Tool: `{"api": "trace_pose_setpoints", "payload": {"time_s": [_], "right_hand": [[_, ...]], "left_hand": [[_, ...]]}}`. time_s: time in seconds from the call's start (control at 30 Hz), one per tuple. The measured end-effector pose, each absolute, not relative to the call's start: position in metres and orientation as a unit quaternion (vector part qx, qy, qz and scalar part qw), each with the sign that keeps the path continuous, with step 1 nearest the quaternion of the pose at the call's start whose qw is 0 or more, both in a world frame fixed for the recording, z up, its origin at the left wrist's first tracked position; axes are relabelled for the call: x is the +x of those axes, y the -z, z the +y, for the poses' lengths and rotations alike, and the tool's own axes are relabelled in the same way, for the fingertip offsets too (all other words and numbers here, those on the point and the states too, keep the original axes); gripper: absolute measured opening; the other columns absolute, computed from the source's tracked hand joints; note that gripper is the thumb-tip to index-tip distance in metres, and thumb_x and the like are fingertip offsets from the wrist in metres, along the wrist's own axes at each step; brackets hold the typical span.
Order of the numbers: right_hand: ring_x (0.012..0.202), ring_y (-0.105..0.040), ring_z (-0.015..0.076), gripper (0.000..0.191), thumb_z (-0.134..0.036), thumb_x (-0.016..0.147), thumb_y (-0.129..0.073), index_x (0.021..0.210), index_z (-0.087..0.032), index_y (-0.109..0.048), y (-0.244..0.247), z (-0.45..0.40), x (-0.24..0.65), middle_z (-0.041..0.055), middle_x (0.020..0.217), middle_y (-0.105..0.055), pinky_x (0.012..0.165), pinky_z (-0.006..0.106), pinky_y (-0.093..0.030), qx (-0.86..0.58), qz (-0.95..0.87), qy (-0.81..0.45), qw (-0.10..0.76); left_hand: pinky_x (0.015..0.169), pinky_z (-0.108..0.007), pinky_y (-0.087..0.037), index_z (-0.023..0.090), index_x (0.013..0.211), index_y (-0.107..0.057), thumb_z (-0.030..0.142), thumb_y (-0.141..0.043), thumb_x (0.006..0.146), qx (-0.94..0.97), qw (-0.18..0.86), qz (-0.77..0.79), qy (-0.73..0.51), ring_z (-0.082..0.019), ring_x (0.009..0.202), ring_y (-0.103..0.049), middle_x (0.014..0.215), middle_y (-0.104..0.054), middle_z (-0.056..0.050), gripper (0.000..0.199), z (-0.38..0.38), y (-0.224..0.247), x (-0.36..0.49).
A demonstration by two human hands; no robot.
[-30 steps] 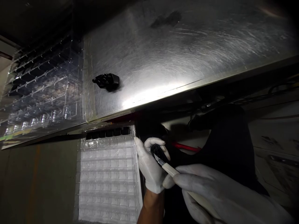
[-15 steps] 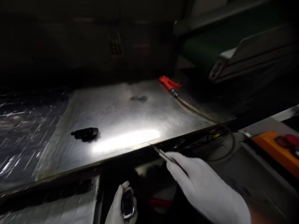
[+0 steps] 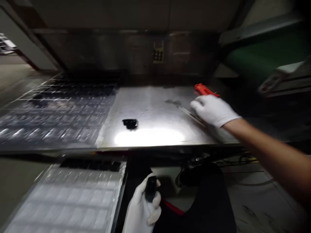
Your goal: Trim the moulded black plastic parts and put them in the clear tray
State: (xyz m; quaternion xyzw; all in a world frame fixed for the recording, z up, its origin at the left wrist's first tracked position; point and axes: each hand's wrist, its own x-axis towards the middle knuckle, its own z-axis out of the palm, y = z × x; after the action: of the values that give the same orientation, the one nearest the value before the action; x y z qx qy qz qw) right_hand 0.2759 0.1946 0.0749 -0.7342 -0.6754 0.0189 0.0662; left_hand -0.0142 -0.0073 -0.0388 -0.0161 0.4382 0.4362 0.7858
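- Reaching out over the table from the right side, the bare forearm slopes down to the white-gloved right hand, which is palm down with its fingers bent; whether they close on anything I cannot tell.
- Just beyond those fingers lies a red air gun – touching or only near, the blur hides it.
- A slim light-coloured tool lies on the metal, running from in front of the right hand's fingertips back towards its underside.
- Low in the view, the gloved left hand is turned up, fingers wrapped around a small black part.
- Beyond the left hand, up on the table and a little to its left, sits a second black piece.
- Clear compartment trays cover the table's left end; a white-lined tray stands lower, left of the left hand.
- Under a bright glare the surface looks like scuffed metal – dark wall behind, green conveyor belt beyond the right hand.
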Motion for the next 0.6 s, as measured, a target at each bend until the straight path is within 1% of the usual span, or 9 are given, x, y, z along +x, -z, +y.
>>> {"api": "trace_pose_setpoints", "payload": {"time_s": [0.03,0.07,0.17,0.23,0.3,0.37,0.47,0.53,0.6], "right_hand": [[0.088,-0.059,0.0273,0.036,-0.044,0.107,-0.049,0.106,-0.014,-0.069,-0.076,0.207,0.283,0.0151,0.104,-0.062,0.071,0.032,-0.035,-0.75,-0.658,0.018,0.063],[0.092,-0.059,0.0289,0.043,-0.05,0.106,-0.052,0.115,-0.011,-0.068,-0.076,0.221,0.292,0.0186,0.107,-0.061,0.071,0.034,-0.034,-0.765,-0.641,0.037,0.049],[0.109,-0.055,0.0378,0.085,-0.077,0.098,-0.045,0.134,-0.001,-0.057,-0.068,0.26,0.324,0.0272,0.121,-0.052,0.072,0.042,-0.032,-0.82,-0.571,0.047,-0.01],[0.115,-0.05,0.0432,0.105,-0.085,0.089,-0.04,0.139,0.007,-0.05,-0.057,0.28,0.345,0.031,0.124,-0.048,0.073,0.046,-0.031,-0.844,-0.535,0.012,-0.036],[0.116,-0.05,0.0459,0.112,-0.085,0.087,-0.036,0.136,0.015,-0.049,-0.046,0.293,0.358,0.0335,0.121,-0.048,0.074,0.048,-0.032,-0.854,-0.518,-0.018,-0.044],[0.115,-0.05,0.046,0.107,-0.08,0.093,-0.031,0.134,0.017,-0.049,-0.037,0.297,0.362,0.0332,0.119,-0.05,0.074,0.048,-0.033,-0.857,-0.511,-0.024,-0.052],[0.117,-0.051,0.043,0.079,-0.064,0.103,-0.034,0.142,0.004,-0.046,-0.032,0.293,0.351,0.0291,0.122,-0.052,0.073,0.047,-0.033,-0.869,-0.49,0.018,-0.06],[0.115,-0.052,0.042,0.067,-0.058,0.106,-0.036,0.141,-0.002,-0.048,-0.032,0.288,0.344,0.0283,0.12,-0.053,0.072,0.047,-0.034,-0.877,-0.477,0.041,-0.049],[0.112,-0.054,0.0429,0.065,-0.057,0.106,-0.035,0.137,-0.001,-0.05,-0.031,0.286,0.34,0.0297,0.117,-0.054,0.071,0.046,-0.035,-0.874,-0.481,0.052,-0.041]], "left_hand": [[0.033,-0.012,-0.021,0.015,0.11,-0.066,0.031,-0.066,0.091,-0.014,0.788,0.425,-0.445,-0.005,0.051,-0.041,0.1,-0.061,-0.007,0.025,-0.008,0.034,-0.016],[0.033,-0.012,-0.021,0.015,0.11,-0.065,0.031,-0.062,0.094,-0.016,0.792,0.41,-0.452,-0.004,0.051,-0.04,0.101,-0.06,-0.007,0.023,-0.009,0.031,-0.018],[0.033,-0.01,-0.022,0.013,0.108,-0.064,0.03,-0.056,0.098,-0.046,0.808,0.36,-0.464,-0.003,0.051,-0.037,0.101,-0.059,-0.008,0.021,-0.012,0.029,-0.024],[0.033,-0.011,-0.023,0.012,0.105,-0.064,0.028,-0.053,0.098,-0.069,0.818,0.33,-0.466,-0.003,0.049,-0.036,0.101,-0.059,-0.008,0.021,-0.015,0.032,-0.029],[0.033,-0.011,-0.023,0.01,0.102,-0.065,0.027,-0.048,0.1,-0.065,0.827,0.314,-0.462,-0.002,0.046,-0.034,0.095,-0.059,-0.009,0.024,-0.016,0.035,-0.032],[0.034,-0.012,-0.023,0.008,0.1,-0.066,0.029,-0.043,0.102,-0.033,0.837,0.308,-0.451,-0.002,0.043,-0.032,0.078,-0.056,-0.006,0.031,-0.015,0.038,-0.035],[0.035,-0.013,-0.02,0.008,0.098,-0.067,0.033,-0.038,0.104,0.014,0.853,0.304,-0.425,-0.003,0.038,-0.027,0.057,-0.041,0.001,0.039,-0.009,0.038,-0.037],[0.037,-0.014,-0.019,0.009,0.098,-0.067,0.035,-0.037,0.104,0.028,0.855,0.313,-0.413,-0.003,0.039,-0.025,0.054,-0.035,0.003,0.039,-0.004,0.037,-0.036],[0.038,-0.015,-0.019,0.009,0.097,-0.067,0.035,-0.039,0.104,0.035,0.853,0.32,-0.41,-0.003,0.04,-0.025,0.057,-0.037,0.002,0.038,0.001,0.036,-0.036]]}}
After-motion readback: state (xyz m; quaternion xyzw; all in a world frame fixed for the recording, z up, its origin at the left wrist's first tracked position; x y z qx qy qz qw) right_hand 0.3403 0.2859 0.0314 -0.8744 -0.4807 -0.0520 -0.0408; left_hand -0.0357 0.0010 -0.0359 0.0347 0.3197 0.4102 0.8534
